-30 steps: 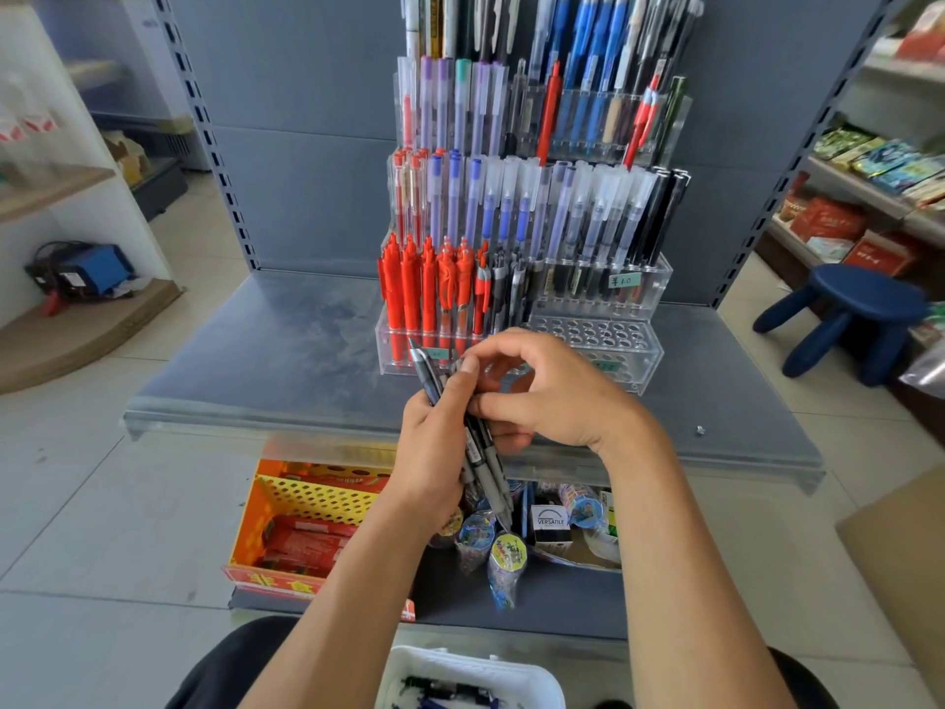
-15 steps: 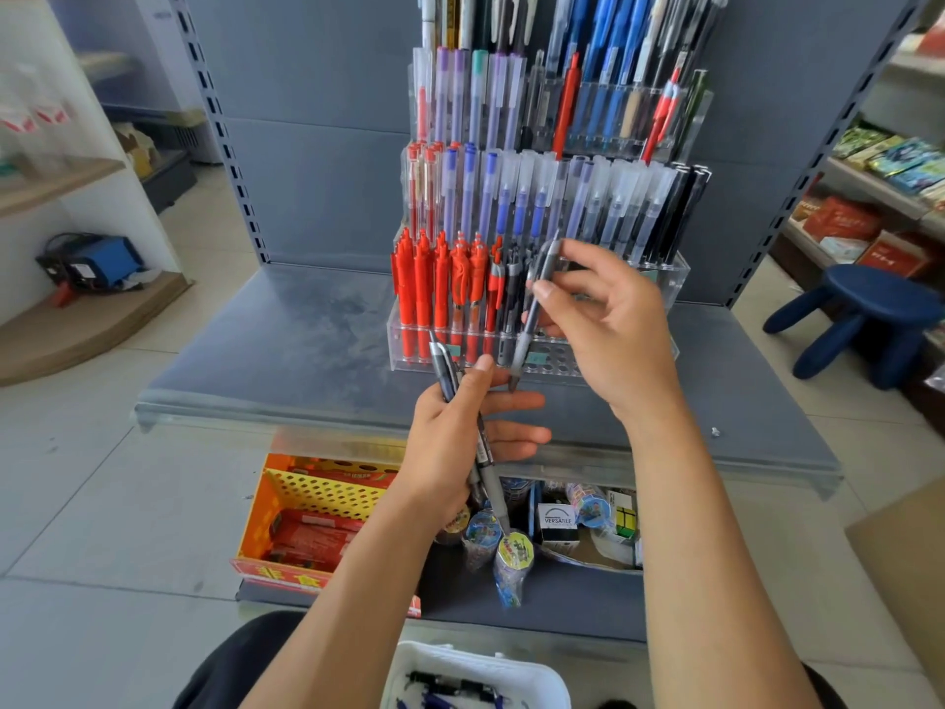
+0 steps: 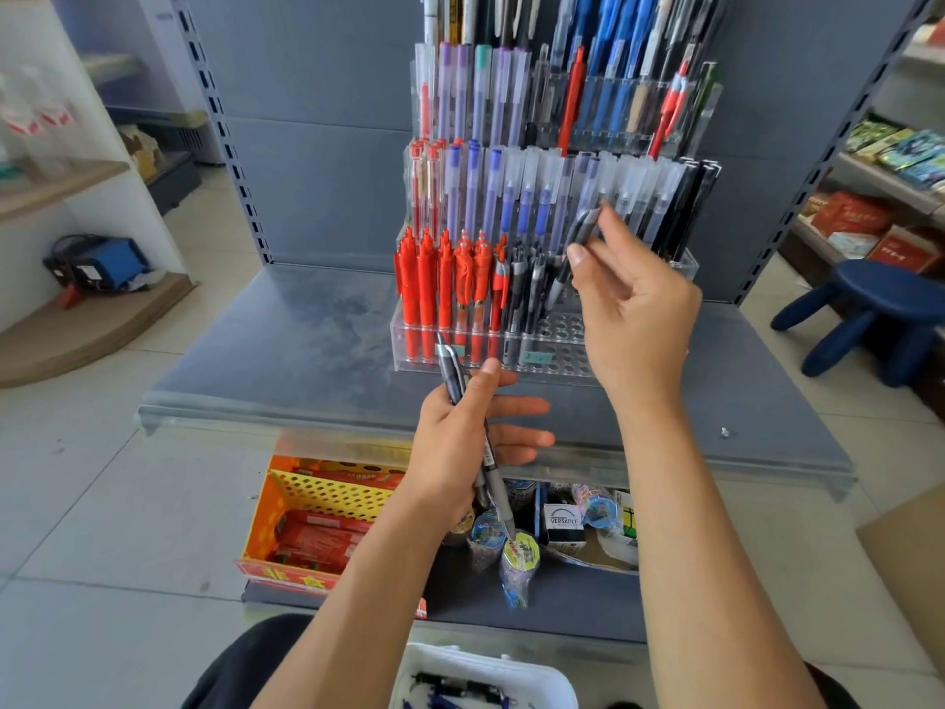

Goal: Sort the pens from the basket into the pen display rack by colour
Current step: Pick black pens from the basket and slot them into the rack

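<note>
A clear tiered pen display rack stands on the grey shelf. Its lowest row holds red pens at the left and black pens beside them. My right hand pinches one black pen tilted over the black section of the lowest row. My left hand grips a few black pens just in front of the rack, thumb on top, fingers stretched out. The white basket with more pens sits at the bottom edge of the view, on my lap.
The grey shelf carries the rack; empty holes lie at the lower row's right. Below it sit an orange perforated box and small packaged goods. A blue stool stands at the right.
My right hand took one black pen from the bundle in my left hand and carried it up and right to the rack's black section. The left hand stayed low with the other pens.
</note>
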The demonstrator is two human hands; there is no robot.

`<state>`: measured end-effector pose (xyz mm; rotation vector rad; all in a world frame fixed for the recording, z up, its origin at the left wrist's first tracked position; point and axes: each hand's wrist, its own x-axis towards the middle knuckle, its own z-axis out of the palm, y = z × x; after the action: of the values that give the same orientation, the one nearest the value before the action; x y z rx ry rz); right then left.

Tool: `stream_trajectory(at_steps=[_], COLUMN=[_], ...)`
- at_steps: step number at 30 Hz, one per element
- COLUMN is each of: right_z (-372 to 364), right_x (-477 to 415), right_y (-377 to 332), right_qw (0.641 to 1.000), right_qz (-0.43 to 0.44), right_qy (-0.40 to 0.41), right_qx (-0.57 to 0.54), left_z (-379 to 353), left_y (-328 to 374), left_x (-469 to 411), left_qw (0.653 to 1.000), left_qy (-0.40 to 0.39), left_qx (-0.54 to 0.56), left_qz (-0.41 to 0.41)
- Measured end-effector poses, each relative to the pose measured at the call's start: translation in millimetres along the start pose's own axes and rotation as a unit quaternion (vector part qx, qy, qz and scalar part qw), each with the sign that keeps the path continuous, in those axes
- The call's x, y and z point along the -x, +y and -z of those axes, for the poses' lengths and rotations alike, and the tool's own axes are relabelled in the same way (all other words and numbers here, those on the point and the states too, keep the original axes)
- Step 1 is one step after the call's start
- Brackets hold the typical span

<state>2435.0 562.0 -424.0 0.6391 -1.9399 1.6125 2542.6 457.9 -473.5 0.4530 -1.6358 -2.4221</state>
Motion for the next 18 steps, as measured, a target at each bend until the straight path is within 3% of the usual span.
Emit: stream_trajectory(at_steps=[10,18], right_z=[-9.0,-7.2], right_x=[7.2,3.0], right_y=[19.6,29.1], right_qw=[0.997,0.994], right_qz=[-0.018,-0.066], right_qy=[-0.052,-0.047], right_qx=[0.058,0.069], left_z=[-0.3,-0.2], left_y=[-2.0,-2.1], left_x=[-2.1,-3.1], left_qw=[1.000,1.000], left_qy=[0.005,0.002], left_qx=[0.001,0.004], left_qz=[-0.002,0.000])
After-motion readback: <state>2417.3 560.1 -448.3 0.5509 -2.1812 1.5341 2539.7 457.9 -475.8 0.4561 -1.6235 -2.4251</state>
